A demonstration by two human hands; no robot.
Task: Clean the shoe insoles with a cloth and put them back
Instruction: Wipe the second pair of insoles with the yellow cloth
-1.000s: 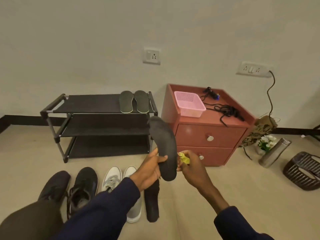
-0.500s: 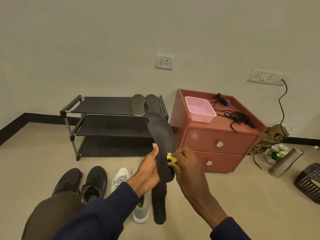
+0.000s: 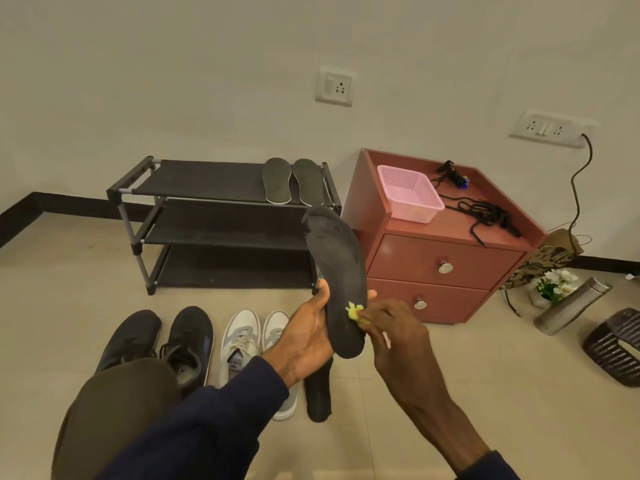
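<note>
Holds the insole upright in the left grip, thumb on its left edge, fingers wrapped behind, one fingertip showing past the right edge. Pinches a small yellow cloth in the right grip, fingers curled tight round it, and presses it against the insole's lower half. Points the insole's upper end up and away, in front of the rack and the red cabinet.

Below the grips, on the floor, a second insole, its top hidden by the left wrist, just beside the white shoes. Left of those, black shoes, one partly covered by a knee. On the rack's top shelf, two more insoles side by side. On the cabinet, a pink basket and a tangle of black cable. Right of the cabinet, on the floor, a steel flask and a dark basket.
</note>
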